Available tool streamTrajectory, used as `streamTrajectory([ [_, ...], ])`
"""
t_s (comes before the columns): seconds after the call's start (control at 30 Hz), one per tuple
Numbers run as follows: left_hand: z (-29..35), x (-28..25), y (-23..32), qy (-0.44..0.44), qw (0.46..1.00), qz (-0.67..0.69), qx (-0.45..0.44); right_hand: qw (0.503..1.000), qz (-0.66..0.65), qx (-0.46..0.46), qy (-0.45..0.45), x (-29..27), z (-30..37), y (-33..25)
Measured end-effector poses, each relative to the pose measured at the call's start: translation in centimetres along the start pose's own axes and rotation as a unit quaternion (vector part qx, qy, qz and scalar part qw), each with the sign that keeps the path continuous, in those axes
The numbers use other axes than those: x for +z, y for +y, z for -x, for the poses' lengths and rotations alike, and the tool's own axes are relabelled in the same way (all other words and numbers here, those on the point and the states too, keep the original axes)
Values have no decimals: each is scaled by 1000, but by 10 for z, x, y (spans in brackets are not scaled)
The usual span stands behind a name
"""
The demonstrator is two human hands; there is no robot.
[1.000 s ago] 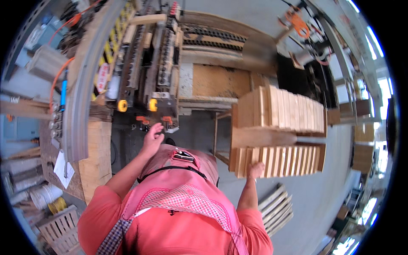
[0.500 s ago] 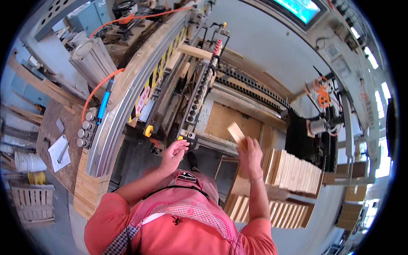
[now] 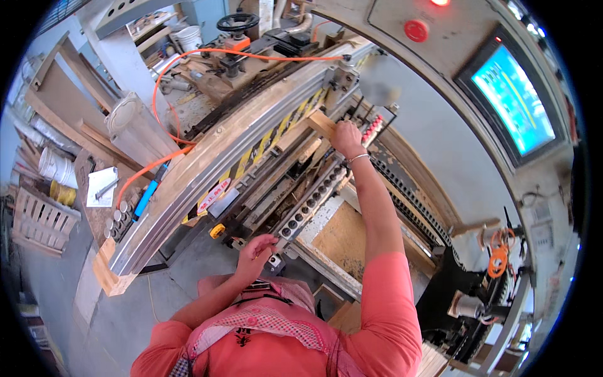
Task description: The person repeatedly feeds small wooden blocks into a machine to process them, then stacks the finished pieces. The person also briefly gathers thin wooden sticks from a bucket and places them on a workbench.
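At the far end of the machine bed, my right hand (image 3: 347,139) is closed on the right end of a light wooden block (image 3: 321,124). The block lies across the bed between a black-and-yellow striped rail (image 3: 273,139) and a row of red knobs (image 3: 373,127). Whether a second piece lies under the hand is hidden. My left hand (image 3: 253,256) hovers by the bed's near corner, fingers loosely curled and apart, nothing visible in it. Closest to it are a small button box (image 3: 274,259) and a bar with round black holes (image 3: 312,202).
A control panel with a lit screen (image 3: 514,97) and a red stop button (image 3: 416,30) overhangs the far right. A long metal beam (image 3: 169,204) runs along the left, with an orange air hose (image 3: 154,94) over it. Stacked wood strips (image 3: 432,361) show beside my right sleeve.
My right hand has gone from near the stacked wood, where it held a short wooden piece, to the machine's far end. The view has shifted; my left hand stays by the near corner.
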State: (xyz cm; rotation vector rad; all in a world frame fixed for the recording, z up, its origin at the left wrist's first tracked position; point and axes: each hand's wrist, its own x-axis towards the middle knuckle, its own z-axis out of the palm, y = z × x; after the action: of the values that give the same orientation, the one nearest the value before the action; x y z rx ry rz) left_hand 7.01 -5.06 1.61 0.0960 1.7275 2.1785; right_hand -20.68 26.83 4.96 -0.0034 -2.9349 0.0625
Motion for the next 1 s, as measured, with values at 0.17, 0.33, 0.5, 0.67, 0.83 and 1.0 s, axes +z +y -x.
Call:
streamTrajectory([
  [0.17, -4, -6, -4, 47, 999, -18, -13, 993, -11, 17, -116, 0, -22, -19],
  [0.33, -24, 5, 4, 28, 999, -13, -29, 986, -2, 23, -164, 0, -30, 9],
  [0.5, -49, 9, 5, 1, 1000, 10, -13, 997, -8, -8, -79, -58, 29, 5],
  [0.67, -80, 30, 6, -92, 992, 88, -6, 926, -272, -71, -251, -100, 138, -44],
  [0.83, -86, 40, 3, -166, 984, 71, -7, 882, -387, -63, -263, -84, 193, -71],
  [1.0, -76, 32, 2, -141, 957, 251, -23, 871, -414, 31, -262, -100, 166, -41],
])
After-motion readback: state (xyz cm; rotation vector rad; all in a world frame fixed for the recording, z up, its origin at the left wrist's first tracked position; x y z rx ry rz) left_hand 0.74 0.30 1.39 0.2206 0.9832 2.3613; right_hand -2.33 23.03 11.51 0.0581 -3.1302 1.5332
